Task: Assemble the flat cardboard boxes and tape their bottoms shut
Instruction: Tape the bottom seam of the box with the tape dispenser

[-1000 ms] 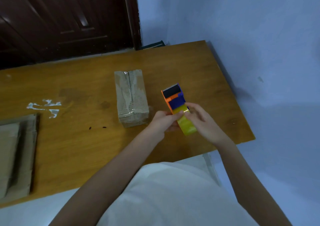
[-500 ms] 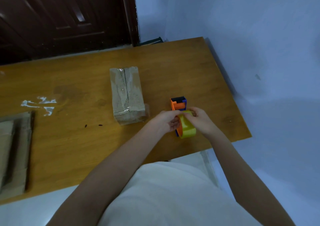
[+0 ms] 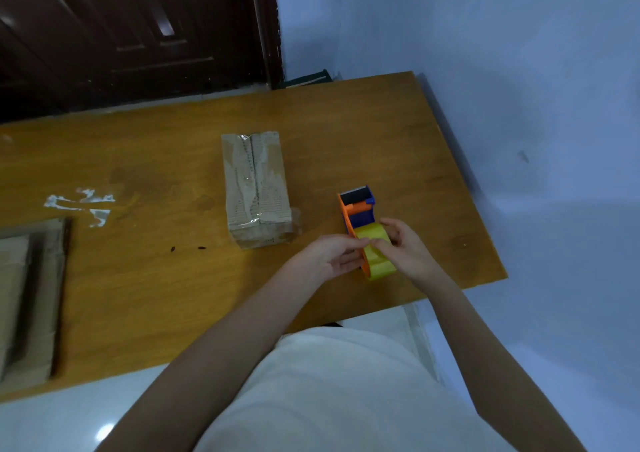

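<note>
We have both hands on the tape dispenser [image 3: 360, 216], an orange and blue one carrying a yellow roll of tape [image 3: 375, 254], which sits near the right front corner of the wooden surface [image 3: 138, 296]. Our left hand [image 3: 332, 256] is at the dispenser's left side, its fingers [image 3: 353, 244] curled in so that the tips meet the top of the yellow roll; we cannot tell whether they pinch a loose end of tape. Our right hand [image 3: 407, 249] wraps the roll from the right, thumb on top and the other fingers curled round the far edge, so it grips the roll. The fingertips of the two hands touch over the roll.

The assembled cardboard box [image 3: 258, 188] lies just left of the dispenser, apart from it and from both hands, with clear tape along its centre seam facing up. A stack of flat cardboard boxes [image 3: 31, 296] lies at the left edge of the surface, well apart. Scraps of clear tape [image 3: 81, 204] stick to the wood between the stack and the box
</note>
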### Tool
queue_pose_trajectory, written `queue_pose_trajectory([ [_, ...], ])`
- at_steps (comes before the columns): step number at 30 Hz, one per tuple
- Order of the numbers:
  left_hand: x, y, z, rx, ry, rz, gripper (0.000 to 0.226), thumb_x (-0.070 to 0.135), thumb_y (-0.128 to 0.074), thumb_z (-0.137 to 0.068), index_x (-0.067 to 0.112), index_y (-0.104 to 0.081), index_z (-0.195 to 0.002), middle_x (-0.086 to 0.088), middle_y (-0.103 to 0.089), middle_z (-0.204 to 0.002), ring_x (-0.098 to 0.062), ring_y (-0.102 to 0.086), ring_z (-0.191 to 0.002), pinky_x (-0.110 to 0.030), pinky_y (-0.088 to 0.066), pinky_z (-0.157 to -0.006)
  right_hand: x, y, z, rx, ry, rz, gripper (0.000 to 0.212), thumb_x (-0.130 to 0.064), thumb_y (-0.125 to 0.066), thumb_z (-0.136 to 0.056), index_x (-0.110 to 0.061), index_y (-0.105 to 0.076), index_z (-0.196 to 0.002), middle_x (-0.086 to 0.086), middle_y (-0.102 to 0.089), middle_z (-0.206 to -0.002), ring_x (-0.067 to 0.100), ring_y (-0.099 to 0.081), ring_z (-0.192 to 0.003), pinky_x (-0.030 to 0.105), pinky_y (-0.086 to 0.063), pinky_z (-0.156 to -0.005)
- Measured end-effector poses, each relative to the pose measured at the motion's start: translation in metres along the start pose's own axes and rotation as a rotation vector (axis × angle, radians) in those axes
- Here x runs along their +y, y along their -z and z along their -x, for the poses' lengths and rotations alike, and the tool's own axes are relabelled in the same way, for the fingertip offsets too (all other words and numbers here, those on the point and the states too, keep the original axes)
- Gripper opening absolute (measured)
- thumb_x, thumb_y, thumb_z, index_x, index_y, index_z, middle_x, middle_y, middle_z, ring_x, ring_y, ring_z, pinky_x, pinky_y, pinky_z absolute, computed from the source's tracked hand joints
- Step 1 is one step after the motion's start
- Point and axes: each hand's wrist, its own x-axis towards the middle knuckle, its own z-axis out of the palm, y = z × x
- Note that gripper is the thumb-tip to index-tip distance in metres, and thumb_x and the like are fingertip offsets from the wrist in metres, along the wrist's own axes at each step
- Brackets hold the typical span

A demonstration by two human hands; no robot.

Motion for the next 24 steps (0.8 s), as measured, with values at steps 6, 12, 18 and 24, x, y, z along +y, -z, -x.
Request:
queue_pose_trajectory([
  [6,-0.012,0.008,0.003,-0.055,-0.024,0.006,0.022,0.0,-0.068,-0.082,0.011,-0.06,-0.1,-0.007,-0.07,-0.095,-0.017,-0.067,-0.087,-0.026,-0.054,-0.071,0.013,-0.002,0.012,-0.013,0.066,-0.088,0.046,-0.006,-0.063,-0.088,-0.015,-0.044,-0.13,-0.001,-0.065,-0.111,0.003,-0.064,-0.094,0.015,-0.051,-0.071],
  [12,-0.014,0.008,0.001,-0.059,-0.03,0.016,0.028,-0.001,-0.069,-0.081,0.011,-0.06,-0.105,-0.006,-0.071,-0.094,-0.017,-0.068,-0.087,-0.025,-0.055,-0.069,0.015,0.0,0.018,-0.002,0.122,-0.086,0.045,-0.003,-0.062,-0.088,-0.015,-0.045,-0.128,-0.001,-0.066,-0.109,0.002,-0.065,-0.092,0.018,-0.052,-0.074],
  [18,-0.023,0.016,0.0,-0.106,-0.027,-0.013,0.034,-0.011,-0.064,-0.081,0.009,-0.057,-0.107,-0.007,-0.072,-0.091,-0.016,-0.069,-0.084,-0.024,-0.058,-0.07,0.023,0.003,0.031,-0.022,0.226,-0.02,0.052,-0.004,-0.07,-0.081,-0.022,-0.049,-0.126,0.0,-0.07,-0.107,0.011,-0.064,-0.102,0.026,-0.051,-0.087],
  [24,-0.028,0.022,-0.001,-0.145,-0.013,0.003,0.038,-0.009,-0.065,-0.08,0.009,-0.058,-0.113,-0.008,-0.073,-0.095,-0.018,-0.07,-0.087,-0.026,-0.058,-0.071,0.025,0.0,0.031,-0.028,0.255,-0.001,0.054,-0.003,-0.071,-0.08,-0.027,-0.049,-0.124,-0.001,-0.07,-0.106,0.011,-0.064,-0.102,0.03,-0.05,-0.089],
])
